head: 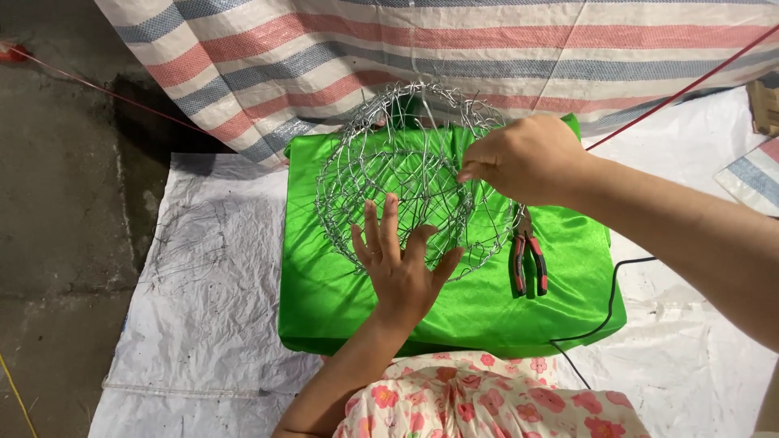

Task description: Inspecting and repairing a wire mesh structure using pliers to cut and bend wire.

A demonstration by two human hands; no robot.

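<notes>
While the left hand (402, 272) lies flat and open against the near side of the wire ball (410, 174), the right hand (523, 158) pinches wire at its right edge. The ball sits mid-frame on green cloth (341, 300) — pliers (529, 261) lie just right of it, under the right hand.

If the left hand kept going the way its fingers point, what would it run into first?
The left hand points up and away, fingers spread against the wire mesh ball. It would meet that mesh first, and probably touches it already, though depth is unclear. The green cloth lies beneath.
</notes>
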